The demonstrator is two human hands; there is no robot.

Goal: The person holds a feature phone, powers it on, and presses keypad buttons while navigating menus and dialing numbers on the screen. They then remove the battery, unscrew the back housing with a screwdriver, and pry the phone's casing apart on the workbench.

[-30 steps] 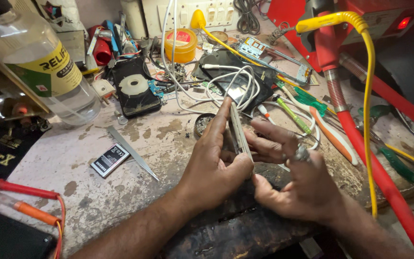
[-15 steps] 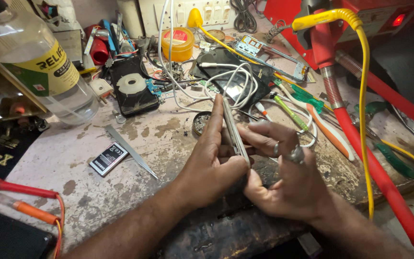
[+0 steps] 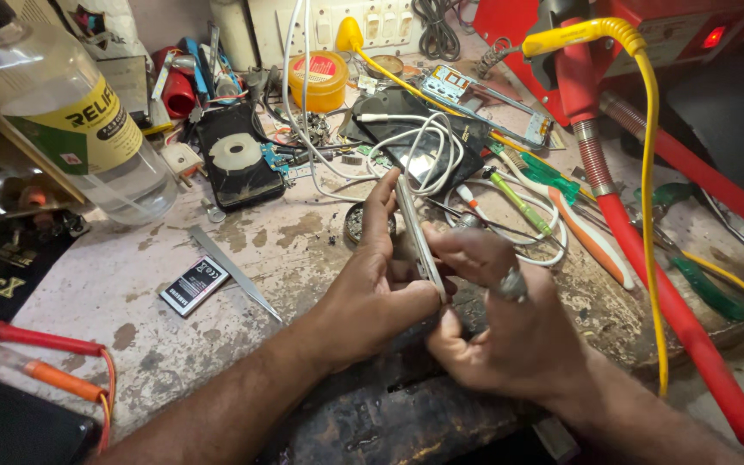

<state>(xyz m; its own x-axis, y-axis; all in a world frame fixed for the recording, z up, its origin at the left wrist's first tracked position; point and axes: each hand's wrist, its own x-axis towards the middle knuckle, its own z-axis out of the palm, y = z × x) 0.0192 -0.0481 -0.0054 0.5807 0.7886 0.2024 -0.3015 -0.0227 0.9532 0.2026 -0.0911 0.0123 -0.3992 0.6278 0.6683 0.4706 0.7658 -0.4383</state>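
Note:
A thin mobile phone [image 3: 412, 228] stands on edge over the worn workbench [image 3: 303, 241], gripped from both sides. My left hand [image 3: 372, 293] wraps its left face, fingers stretched up along it. From the right, my right hand [image 3: 510, 327], wearing a ring, presses fingertips and thumb against the phone's edge. Which side of the phone faces me is hidden by the fingers.
A phone battery [image 3: 195, 285] and a metal blade [image 3: 234, 271] lie left of my hands. A clear bottle [image 3: 71, 112], an opened black phone [image 3: 238, 159], white cables [image 3: 424, 146], screwdrivers [image 3: 518, 202], a yellow tin [image 3: 318, 80] and a red hose [image 3: 647, 258] crowd the bench.
Both hands have shifted slightly with the phone, and the right fingers have slid along its edge. The view has drifted a little; the bench items stay put.

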